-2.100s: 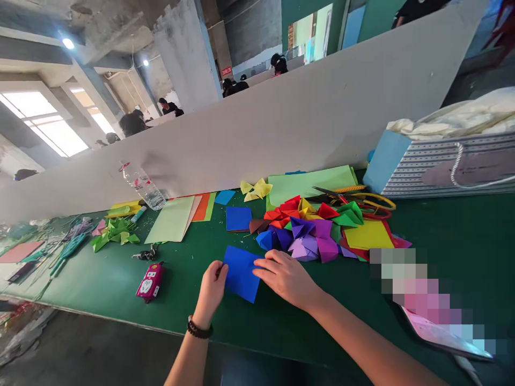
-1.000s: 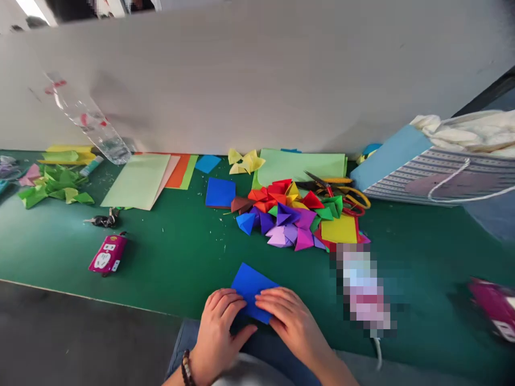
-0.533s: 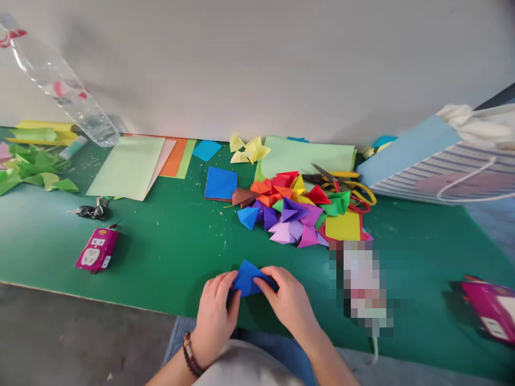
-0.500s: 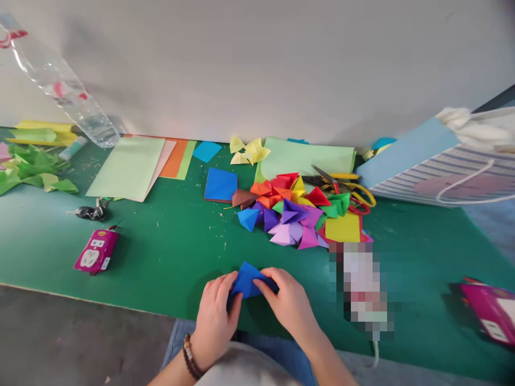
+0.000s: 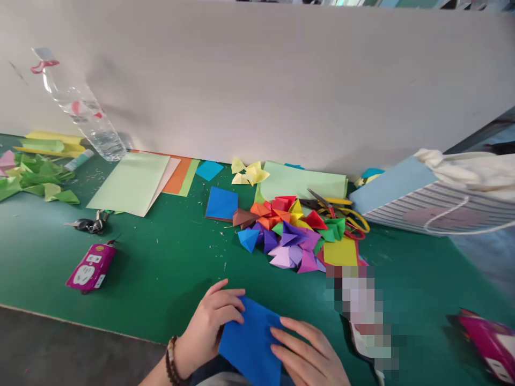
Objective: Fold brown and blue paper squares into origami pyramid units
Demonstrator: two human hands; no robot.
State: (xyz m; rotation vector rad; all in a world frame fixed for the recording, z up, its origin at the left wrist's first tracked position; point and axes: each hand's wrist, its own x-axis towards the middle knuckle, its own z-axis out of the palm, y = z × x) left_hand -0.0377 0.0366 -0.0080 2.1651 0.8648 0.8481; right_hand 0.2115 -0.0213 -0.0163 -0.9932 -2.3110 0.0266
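A square sheet of blue origami paper (image 5: 255, 335) is spread between my hands near the table's front edge. At its upper left edge, my left hand (image 5: 211, 321) grips it, fingers on top and thumb hidden below. My right hand (image 5: 308, 346) has its fingers over the right side of the sheet, with the thumb out of sight underneath. Beyond my hands lies a pile of folded paper pieces (image 5: 281, 220) in many colours. Left of that pile sits a stack of blue paper squares (image 5: 222, 203).
A clear bottle (image 5: 86, 110) leans against the pale wall. Keys (image 5: 94, 222) and a purple box (image 5: 92, 267) lie at left, near green paper scraps (image 5: 38, 171). Scissors (image 5: 354, 222), yellow squares (image 5: 340, 252) and a striped bag (image 5: 438, 201) are at right.
The blue paper was a small folded shape pinched between my fingers; now it is opened out to a larger flat sheet. Both hands are lower in view, as the camera has tilted up.
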